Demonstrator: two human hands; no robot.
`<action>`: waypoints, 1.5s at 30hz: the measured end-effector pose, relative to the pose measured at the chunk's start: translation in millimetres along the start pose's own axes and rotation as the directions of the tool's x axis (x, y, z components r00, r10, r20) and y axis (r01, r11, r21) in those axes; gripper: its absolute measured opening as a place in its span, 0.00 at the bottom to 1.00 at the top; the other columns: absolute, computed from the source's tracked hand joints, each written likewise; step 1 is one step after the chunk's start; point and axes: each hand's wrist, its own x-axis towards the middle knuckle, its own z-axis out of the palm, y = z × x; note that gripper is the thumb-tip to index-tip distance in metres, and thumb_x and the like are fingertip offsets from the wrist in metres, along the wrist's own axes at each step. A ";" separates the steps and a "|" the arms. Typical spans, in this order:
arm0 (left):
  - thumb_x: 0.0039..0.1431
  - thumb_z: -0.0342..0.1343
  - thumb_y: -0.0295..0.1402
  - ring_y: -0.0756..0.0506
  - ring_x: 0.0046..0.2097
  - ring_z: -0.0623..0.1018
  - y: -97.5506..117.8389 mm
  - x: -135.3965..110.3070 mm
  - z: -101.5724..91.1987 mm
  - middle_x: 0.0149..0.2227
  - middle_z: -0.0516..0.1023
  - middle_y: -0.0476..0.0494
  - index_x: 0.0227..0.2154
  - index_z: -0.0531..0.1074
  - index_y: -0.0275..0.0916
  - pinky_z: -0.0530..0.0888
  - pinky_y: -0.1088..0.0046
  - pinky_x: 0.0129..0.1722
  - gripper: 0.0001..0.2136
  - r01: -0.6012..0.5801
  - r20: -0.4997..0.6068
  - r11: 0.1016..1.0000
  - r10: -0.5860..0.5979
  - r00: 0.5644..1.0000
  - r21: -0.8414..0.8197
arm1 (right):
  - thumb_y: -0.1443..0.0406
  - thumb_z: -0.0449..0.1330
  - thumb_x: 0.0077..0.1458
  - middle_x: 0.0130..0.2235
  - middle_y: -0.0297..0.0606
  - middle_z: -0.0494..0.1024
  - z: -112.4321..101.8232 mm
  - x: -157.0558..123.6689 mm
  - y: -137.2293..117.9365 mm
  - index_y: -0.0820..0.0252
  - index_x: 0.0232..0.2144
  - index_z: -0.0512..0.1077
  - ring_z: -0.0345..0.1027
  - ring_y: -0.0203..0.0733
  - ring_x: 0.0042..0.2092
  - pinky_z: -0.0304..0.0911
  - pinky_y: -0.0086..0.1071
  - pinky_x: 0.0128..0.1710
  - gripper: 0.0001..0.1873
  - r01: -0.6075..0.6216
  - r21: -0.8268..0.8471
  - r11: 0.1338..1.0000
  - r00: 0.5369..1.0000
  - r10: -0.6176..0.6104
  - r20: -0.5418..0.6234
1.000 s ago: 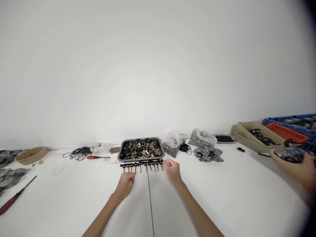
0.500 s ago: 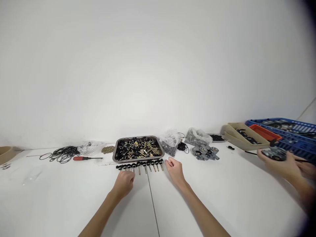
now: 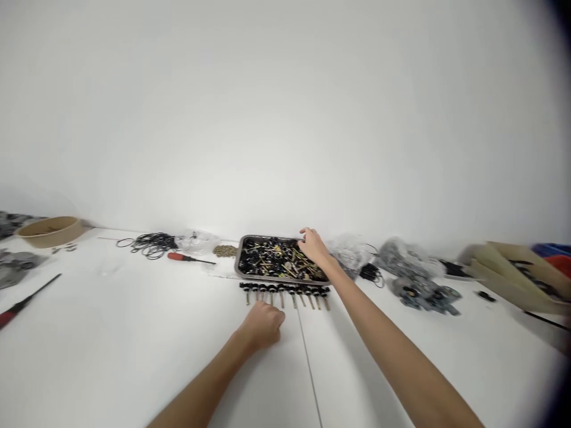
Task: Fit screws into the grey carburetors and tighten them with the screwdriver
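The table (image 3: 134,356) was plain white. The far tray (image 3: 238,263) was silver-grey, its heap of parts (image 3: 272,261) black and brass-yellow; the row of pins (image 3: 285,289) near it was black-headed with brass shanks. Left, the screwdriver (image 3: 178,257) had a red handle, the bowl (image 3: 49,230) was tan.

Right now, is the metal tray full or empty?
Full: the metal tray holds a heap of small black and brass parts.

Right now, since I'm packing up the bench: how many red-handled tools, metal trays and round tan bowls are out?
Red-handled tools: 2 (screwdriver, long tool)
Metal tray: 1
Round tan bowl: 1
Total: 4
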 end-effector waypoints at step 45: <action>0.53 0.52 0.27 0.39 0.56 0.64 34.8 -2.9 -7.4 0.53 0.63 0.36 0.56 0.57 0.40 0.67 0.55 0.55 0.25 0.039 -0.549 0.942 -0.227 0.805 -0.332 | 0.52 0.65 0.43 0.22 0.36 0.70 5.3 -169.0 -26.7 0.64 0.22 0.70 0.58 0.32 0.19 0.53 0.27 0.20 0.19 -0.355 0.862 0.361 0.924 -0.007 0.383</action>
